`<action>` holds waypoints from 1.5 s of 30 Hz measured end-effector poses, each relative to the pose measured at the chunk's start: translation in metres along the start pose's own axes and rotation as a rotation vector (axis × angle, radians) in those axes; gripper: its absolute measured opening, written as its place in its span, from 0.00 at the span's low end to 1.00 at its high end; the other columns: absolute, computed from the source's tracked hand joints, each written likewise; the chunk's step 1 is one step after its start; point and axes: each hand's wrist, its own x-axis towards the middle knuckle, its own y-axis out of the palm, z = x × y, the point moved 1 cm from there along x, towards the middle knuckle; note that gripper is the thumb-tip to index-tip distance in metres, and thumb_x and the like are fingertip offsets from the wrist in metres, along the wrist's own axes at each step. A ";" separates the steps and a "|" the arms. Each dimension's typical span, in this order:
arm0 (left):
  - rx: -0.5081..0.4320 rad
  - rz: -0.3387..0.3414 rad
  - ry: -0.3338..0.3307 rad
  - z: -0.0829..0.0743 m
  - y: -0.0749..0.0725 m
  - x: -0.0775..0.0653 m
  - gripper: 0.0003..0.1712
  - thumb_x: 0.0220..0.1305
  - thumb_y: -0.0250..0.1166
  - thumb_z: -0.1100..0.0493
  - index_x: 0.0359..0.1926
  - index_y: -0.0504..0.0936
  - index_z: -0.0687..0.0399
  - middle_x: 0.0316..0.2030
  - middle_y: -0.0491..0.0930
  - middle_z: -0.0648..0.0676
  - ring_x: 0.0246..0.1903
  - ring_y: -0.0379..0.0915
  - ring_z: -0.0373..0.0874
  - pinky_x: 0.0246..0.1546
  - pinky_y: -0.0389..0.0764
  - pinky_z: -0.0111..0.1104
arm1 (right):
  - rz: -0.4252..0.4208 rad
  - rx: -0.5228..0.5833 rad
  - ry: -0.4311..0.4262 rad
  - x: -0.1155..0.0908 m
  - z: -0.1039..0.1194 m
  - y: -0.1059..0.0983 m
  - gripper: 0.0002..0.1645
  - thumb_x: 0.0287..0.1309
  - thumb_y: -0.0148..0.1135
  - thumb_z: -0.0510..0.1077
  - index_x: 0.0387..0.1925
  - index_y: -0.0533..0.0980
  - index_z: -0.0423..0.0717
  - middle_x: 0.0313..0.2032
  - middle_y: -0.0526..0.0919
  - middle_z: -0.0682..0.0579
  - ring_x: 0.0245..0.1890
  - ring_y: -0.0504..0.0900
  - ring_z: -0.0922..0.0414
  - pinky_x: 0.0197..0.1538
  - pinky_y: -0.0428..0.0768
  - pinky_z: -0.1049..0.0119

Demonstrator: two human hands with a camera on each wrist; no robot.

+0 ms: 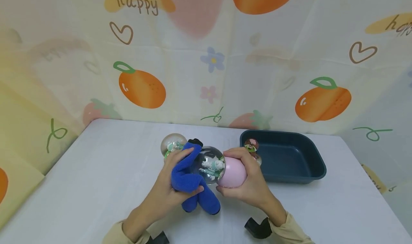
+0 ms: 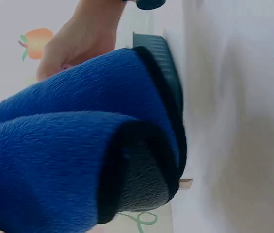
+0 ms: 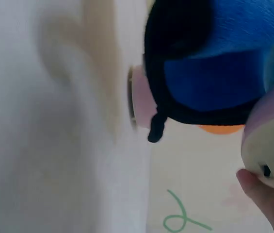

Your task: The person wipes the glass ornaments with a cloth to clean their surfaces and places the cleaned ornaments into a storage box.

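Note:
My left hand (image 1: 162,188) grips a folded blue cloth (image 1: 186,179) with black edging against the glass ball of a snow globe (image 1: 210,165). Small white and mint-green figures show inside the ball. Fingers and thumb of my right hand (image 1: 255,186) are curled round the globe's pink base (image 1: 232,173), which lies sideways toward the right. In the right wrist view the cream underside of the base (image 3: 267,148) shows a small dark spot. The cloth (image 2: 73,145) fills much of the left wrist view and hides most of the globe there.
A second snow globe (image 1: 172,142) stands behind my left hand, partly covered by it. Behind my right hand is a small globe with a brown top (image 1: 251,144), beside the dark teal bin (image 1: 313,181). All are on a white-covered table (image 1: 80,186) before a printed curtain.

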 end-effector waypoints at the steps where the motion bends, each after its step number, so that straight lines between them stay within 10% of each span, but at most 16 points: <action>1: 0.002 0.024 -0.021 0.000 0.000 0.000 0.53 0.47 0.80 0.61 0.72 0.62 0.41 0.67 0.66 0.50 0.65 0.64 0.45 0.62 0.71 0.53 | 0.014 0.010 -0.010 0.000 0.000 0.000 0.47 0.24 0.83 0.36 0.55 0.74 0.45 0.53 0.78 0.48 0.53 0.76 0.58 0.49 0.81 0.61; 18: 0.041 -0.097 0.090 0.000 -0.005 -0.001 0.33 0.50 0.75 0.71 0.58 0.79 0.51 0.52 0.77 0.53 0.55 0.75 0.50 0.55 0.79 0.38 | 0.062 0.044 -0.022 0.000 -0.004 -0.004 0.45 0.25 0.84 0.37 0.53 0.74 0.46 0.53 0.78 0.49 0.53 0.76 0.58 0.51 0.81 0.63; 31: 0.017 0.108 -0.042 -0.001 -0.003 -0.001 0.52 0.47 0.81 0.56 0.71 0.64 0.36 0.64 0.64 0.49 0.65 0.64 0.49 0.60 0.71 0.55 | 0.108 0.078 -0.090 0.001 -0.006 -0.003 0.41 0.28 0.84 0.40 0.51 0.75 0.46 0.50 0.78 0.49 0.50 0.77 0.57 0.46 0.83 0.63; 45: 0.033 -0.137 0.157 -0.001 -0.007 0.000 0.29 0.46 0.75 0.73 0.52 0.84 0.54 0.48 0.78 0.56 0.50 0.76 0.42 0.50 0.81 0.33 | 0.057 0.035 -0.030 0.000 -0.002 0.000 0.40 0.26 0.83 0.41 0.48 0.75 0.47 0.46 0.79 0.51 0.45 0.77 0.58 0.42 0.82 0.63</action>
